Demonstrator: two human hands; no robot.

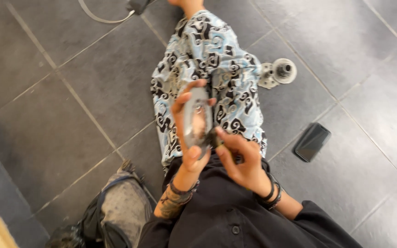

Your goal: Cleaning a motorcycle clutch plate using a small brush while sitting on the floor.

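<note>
Your left hand (pixel 187 133) grips the round metal disc (pixel 197 120) over your lap, so keep it steady on edge. Right hand (pixel 240 158) fingers pinch its lower rim; go gently.

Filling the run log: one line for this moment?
left hand: holds metal disc | right hand: fingers at disc's lower edge | floor: phone, metal hub

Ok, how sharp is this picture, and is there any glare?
In the head view, the left hand and the round metal disc it grips are motion-blurred; the right hand is softer too. The phone on the floor tiles is sharper, with faint sheen.
</note>
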